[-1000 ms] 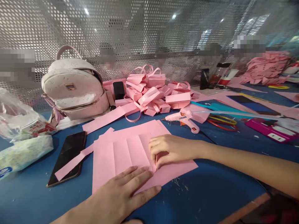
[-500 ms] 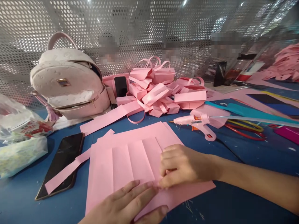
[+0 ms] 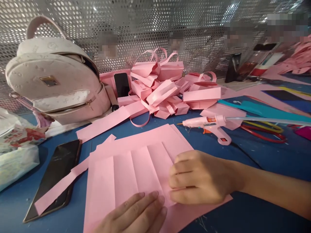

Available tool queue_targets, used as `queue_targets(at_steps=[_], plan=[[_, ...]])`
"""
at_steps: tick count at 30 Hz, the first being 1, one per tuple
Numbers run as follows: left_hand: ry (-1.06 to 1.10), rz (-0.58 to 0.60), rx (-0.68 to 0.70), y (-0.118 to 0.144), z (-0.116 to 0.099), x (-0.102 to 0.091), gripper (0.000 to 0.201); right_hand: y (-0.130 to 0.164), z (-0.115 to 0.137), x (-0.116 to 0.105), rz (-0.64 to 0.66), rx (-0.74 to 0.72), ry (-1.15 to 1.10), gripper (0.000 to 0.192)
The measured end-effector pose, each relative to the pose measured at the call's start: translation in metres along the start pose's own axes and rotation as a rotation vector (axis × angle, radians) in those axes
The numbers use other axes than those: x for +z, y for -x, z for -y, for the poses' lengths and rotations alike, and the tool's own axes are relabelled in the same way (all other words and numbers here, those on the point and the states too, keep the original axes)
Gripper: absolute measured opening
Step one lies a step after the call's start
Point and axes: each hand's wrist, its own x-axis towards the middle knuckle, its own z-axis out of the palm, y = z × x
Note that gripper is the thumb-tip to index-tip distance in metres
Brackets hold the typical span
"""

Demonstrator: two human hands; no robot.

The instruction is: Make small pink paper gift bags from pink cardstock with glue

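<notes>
A creased sheet of pink paper (image 3: 126,174), marked with several upright fold lines, lies on more pink paper (image 3: 145,142) in front of me. My left hand (image 3: 136,213) rests flat on the lower part of the creased sheet, fingers stretched out and close together. Just to its right, my right hand (image 3: 199,178) is closed with curled fingers, pressed against the sheet's right side near a fold. Whatever its fingers may hold is hidden. A narrow pink strip (image 3: 55,191) reaches from the paper across a dark phone (image 3: 58,174) on the left.
A pink glue gun (image 3: 209,124) lies beyond my right hand, its cord trailing right. Behind the paper are piled pink paper baskets (image 3: 162,94) and a second phone (image 3: 122,84). A pale backpack (image 3: 58,81) and plastic bags (image 3: 17,155) stand left. Perforated metal (image 3: 145,19) closes the back.
The view has shifted a little, and the backpack looks closer. My right hand has drawn slightly away from the left fingertips along the paper. My left hand still lies flat, its thumb now less spread.
</notes>
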Motion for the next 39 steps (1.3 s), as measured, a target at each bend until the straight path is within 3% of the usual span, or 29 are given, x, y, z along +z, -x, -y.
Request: queue_targets(at_steps=[2,5,8,11,14,16,19,24,29,31,36,39], plan=[[0.034,-0.189,-0.082,-0.004,-0.001,0.007,0.039,-0.001,0.000,-0.001,0.005,-0.005,-0.003,0.023],[0.084,-0.229,-0.088,-0.011,0.000,0.004,0.038,-0.003,0.002,-0.001,0.032,0.013,-0.008,0.023],[0.084,-0.059,-0.044,-0.017,0.004,-0.006,0.035,-0.004,0.004,0.001,0.070,0.045,-0.032,0.026],[0.092,-0.119,-0.061,-0.017,0.004,-0.007,0.040,-0.004,0.004,0.006,0.116,0.154,-0.166,0.030],[0.097,-0.180,-0.089,-0.015,0.002,-0.004,0.045,-0.005,0.002,0.008,0.116,0.375,-0.444,0.014],[0.069,-0.099,-0.046,-0.016,0.003,-0.007,0.040,-0.007,0.001,0.008,0.118,0.482,-0.603,0.009],[0.030,-0.033,-0.001,-0.018,0.005,-0.015,0.036,-0.011,0.001,0.008,0.127,0.562,-0.705,0.017],[0.009,-0.022,-0.002,-0.020,0.007,-0.020,0.040,-0.015,0.008,0.014,0.142,0.690,-0.503,0.031],[-0.018,-0.015,0.011,-0.019,0.007,-0.019,0.038,-0.018,0.013,0.018,0.184,0.658,-0.346,0.029],[-0.020,-0.016,0.008,-0.018,0.005,-0.014,0.037,-0.018,0.013,0.018,0.187,0.638,-0.304,0.024],[0.006,-0.178,-0.101,-0.010,-0.005,0.006,0.042,-0.016,0.015,0.020,0.181,0.590,-0.221,0.021],[0.038,-0.159,-0.090,-0.008,-0.007,0.010,0.041,-0.015,0.017,0.021,0.175,0.582,-0.203,0.022]])
